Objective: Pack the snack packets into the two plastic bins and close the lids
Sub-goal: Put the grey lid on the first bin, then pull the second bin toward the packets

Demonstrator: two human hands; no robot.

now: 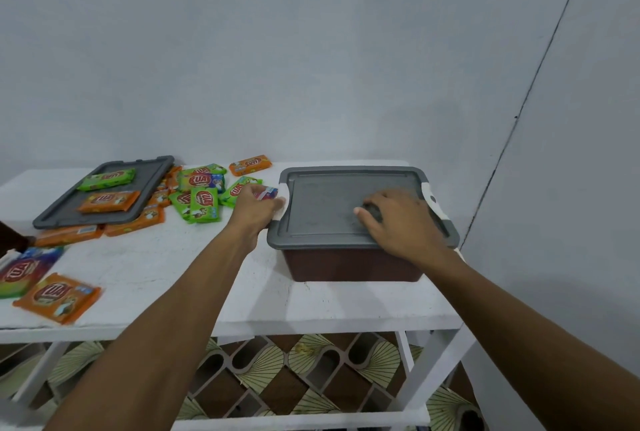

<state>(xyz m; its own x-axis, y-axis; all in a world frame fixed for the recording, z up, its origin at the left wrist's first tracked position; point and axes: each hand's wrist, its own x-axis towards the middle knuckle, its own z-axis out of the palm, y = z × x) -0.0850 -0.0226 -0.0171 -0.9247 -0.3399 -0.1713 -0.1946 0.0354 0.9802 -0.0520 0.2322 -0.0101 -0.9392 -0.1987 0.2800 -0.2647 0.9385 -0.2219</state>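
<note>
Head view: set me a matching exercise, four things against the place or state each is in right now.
Things:
1 left hand
2 right hand
3 loose grey lid
4 brown bin

Places or states:
a carries two packets
b covered by the bin lid
c rests on top of the bin lid
d on the white latch

Pairs: 1-d, 2-c, 3-a, 4-b

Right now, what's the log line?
brown bin: lid on | left hand: on latch | right hand: pressing lid | packets: loose on table
</note>
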